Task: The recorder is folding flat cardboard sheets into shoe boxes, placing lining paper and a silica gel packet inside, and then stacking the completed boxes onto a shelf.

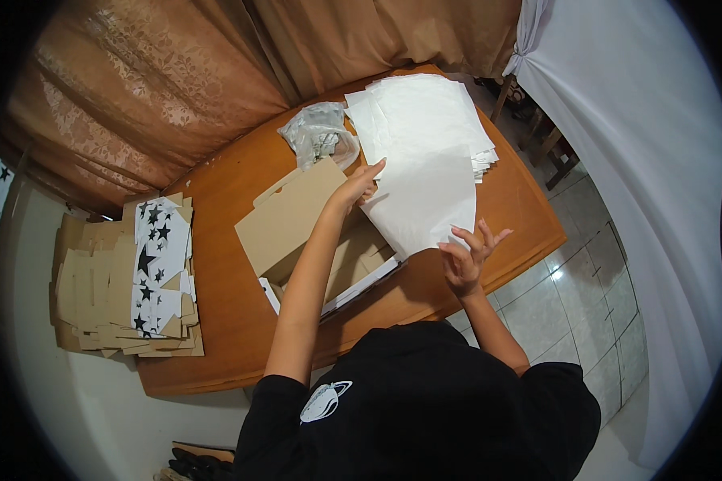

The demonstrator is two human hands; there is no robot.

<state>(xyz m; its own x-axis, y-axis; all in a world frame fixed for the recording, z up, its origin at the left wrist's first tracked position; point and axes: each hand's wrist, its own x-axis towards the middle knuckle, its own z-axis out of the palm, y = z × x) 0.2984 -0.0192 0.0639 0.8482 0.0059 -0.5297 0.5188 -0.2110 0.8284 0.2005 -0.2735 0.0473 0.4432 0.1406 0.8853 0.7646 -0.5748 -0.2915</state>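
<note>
Spanning the gap between a person's two hands, a white paper sheet [425, 200] reaches from a paper stack [417, 108] at the far right toward the near side of the table. Its long axis appears to run roughly far to near, and its near-left corner overlaps the right end of an open cardboard box [285, 228]. The left hand [358, 189] is at the sheet's left edge, above the box, forefinger extended; whether it pinches the paper cannot be told. The right hand [467, 258], the one farther from the box, has its fingers fanned apart beside the near-right corner; contact there is unclear.

Beneath is a brown wooden table [217, 232]. A clear plastic bag [321, 132] sits on its far side, left of the stack. At the left is a pile of flat cardboard [96, 272], with star-patterned pieces. Brown curtains [160, 88] hang behind, white cloth [626, 176] at right, above a tiled floor [537, 317].
</note>
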